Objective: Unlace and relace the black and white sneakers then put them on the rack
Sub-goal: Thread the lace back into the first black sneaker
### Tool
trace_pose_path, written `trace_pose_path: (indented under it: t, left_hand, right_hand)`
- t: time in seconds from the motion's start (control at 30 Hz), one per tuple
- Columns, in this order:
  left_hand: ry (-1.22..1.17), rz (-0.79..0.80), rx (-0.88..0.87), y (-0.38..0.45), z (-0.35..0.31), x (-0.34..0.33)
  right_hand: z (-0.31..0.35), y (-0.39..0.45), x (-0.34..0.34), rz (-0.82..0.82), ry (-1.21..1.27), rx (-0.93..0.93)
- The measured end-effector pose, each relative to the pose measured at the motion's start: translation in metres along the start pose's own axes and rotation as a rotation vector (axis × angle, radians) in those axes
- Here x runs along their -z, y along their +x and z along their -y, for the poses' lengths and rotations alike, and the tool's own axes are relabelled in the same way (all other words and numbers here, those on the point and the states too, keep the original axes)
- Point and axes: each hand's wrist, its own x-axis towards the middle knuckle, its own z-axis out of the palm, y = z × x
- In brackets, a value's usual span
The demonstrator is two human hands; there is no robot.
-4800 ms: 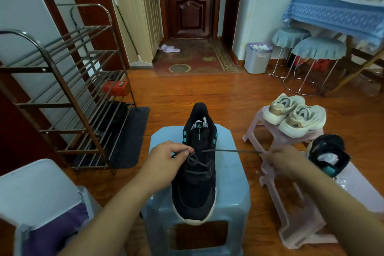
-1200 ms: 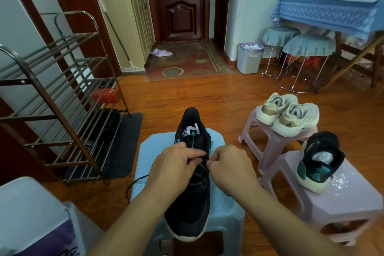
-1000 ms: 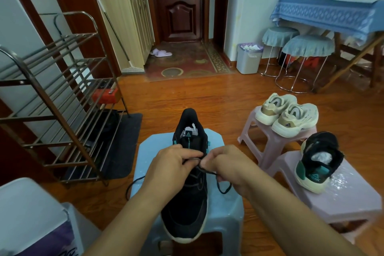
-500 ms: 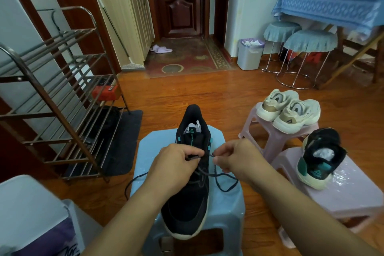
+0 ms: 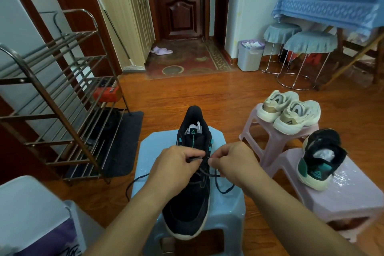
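A black sneaker (image 5: 190,199) with an off-white sole and teal accents lies upright on a light-blue plastic stool (image 5: 228,210), toe toward the camera, white paper stuffed inside. Its dark lace (image 5: 220,183) is partly threaded, loose ends trailing off both sides. Its mate (image 5: 318,160) stands on a pale-pink stool (image 5: 349,197), heel toward the camera. The metal shoe rack (image 5: 56,97) stands at left.

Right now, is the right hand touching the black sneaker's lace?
Touching. The head view shows the right hand pinching the black lace above the black sneaker on the blue stool.
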Motion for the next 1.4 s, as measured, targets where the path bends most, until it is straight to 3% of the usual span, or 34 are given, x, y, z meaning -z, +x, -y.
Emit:
trace_pose_path:
  t: [0.17,0.33,0.4,0.53,0.6,0.73,0.8,0.93,1.0,1.03,1.1,1.17,1.27,1.33,1.4]
  left_hand:
    - [0.076,0.005,-0.035,0.002,0.0,0.001]
    - [0.166,-0.011,-0.059,0.009,-0.006,0.001]
    - [0.2,-0.018,-0.072,0.009,-0.009,-0.002]
    - [0.144,-0.073,-0.097,0.004,-0.01,-0.005]
    - [0.012,-0.108,-0.118,-0.001,-0.008,-0.006]
    - [-0.331,-0.255,-0.092,-0.012,-0.015,0.02]
    - [-0.643,-0.46,0.044,-0.012,-0.004,0.055]
    - [-1.431,-1.04,0.402,-0.02,0.075,0.128]
    - [-1.542,-1.178,0.595,-0.024,0.109,0.135]
    - [-1.462,-1.156,0.663,-0.021,0.116,0.13]
    - [-1.03,-0.948,0.669,-0.012,0.105,0.111]
    - [-0.608,-0.696,0.471,-0.003,0.072,0.088]
    - [-0.229,-0.319,0.1,-0.005,0.024,0.046]
    - [0.103,-0.214,0.011,-0.01,0.009,0.021]
    - [0.282,-0.215,-0.043,-0.013,0.009,0.007]
  right_hand:
    - [0.006,0.003,0.001,-0.042,-0.371,0.196]
    - [0.001,0.007,0.011,0.187,0.137,0.066]
    - [0.001,0.006,0.013,0.167,0.146,0.074]
    - [-0.003,-0.002,0.01,-0.03,-0.381,0.529]
    - [-0.005,-0.005,0.008,-0.002,-0.542,0.649]
    - [-0.006,0.006,0.018,0.067,-0.505,0.58]
    - [-0.008,0.009,0.021,0.116,-0.436,0.56]
    - [-0.01,0.007,0.018,0.131,-0.429,0.549]
    - [-0.009,0.005,0.016,0.134,-0.456,0.551]
    - [-0.008,0.003,0.016,0.136,-0.461,0.546]
    - [-0.007,0.003,0.016,0.135,-0.448,0.542]
    - [-0.007,0.005,0.018,0.134,-0.437,0.538]
    - [-0.007,0.009,0.016,0.124,-0.438,0.546]
    - [-0.008,0.01,0.013,0.112,-0.427,0.553]
    - [-0.009,0.01,0.013,0.103,-0.42,0.556]
